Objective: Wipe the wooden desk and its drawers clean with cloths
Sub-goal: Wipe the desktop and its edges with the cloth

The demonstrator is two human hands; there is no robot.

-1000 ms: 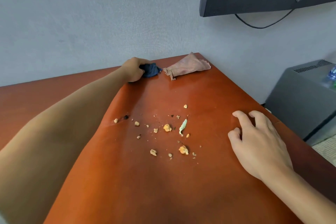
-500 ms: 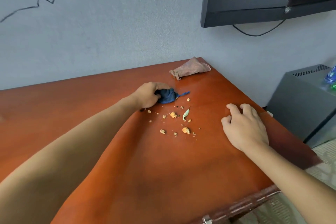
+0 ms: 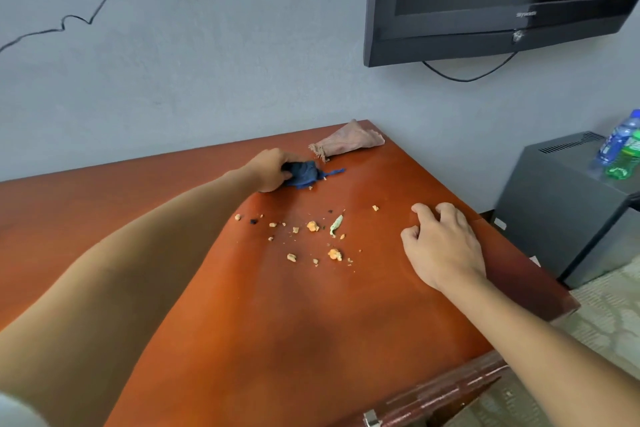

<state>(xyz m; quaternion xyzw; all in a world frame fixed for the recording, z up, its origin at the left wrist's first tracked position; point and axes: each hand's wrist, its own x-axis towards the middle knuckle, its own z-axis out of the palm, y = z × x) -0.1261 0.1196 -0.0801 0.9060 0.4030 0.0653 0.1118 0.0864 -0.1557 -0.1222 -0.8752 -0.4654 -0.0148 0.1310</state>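
The reddish-brown wooden desk (image 3: 311,329) fills the lower view. My left hand (image 3: 270,168) reaches across it and grips a bunched dark blue cloth (image 3: 304,175) pressed on the desktop, just beyond a scatter of orange crumbs (image 3: 313,226) and a small green scrap (image 3: 336,225). A pinkish-beige cloth (image 3: 349,142) lies loose at the far right corner by the wall. My right hand (image 3: 443,246) rests on the desktop near the right edge, fingers curled, holding nothing. A metal drawer fitting (image 3: 372,419) shows at the front edge.
A black TV (image 3: 502,0) hangs on the grey wall above the desk's right end, its cable drooping below. A dark grey cabinet (image 3: 561,204) stands right of the desk with blue and green plastic bottles (image 3: 620,149) on top. Patterned carpet lies below.
My left hand pulled the blue cloth from the far edge toward the crumbs, then slid it back to just beyond them, spreading some crumbs left. My right hand stayed near the right edge.
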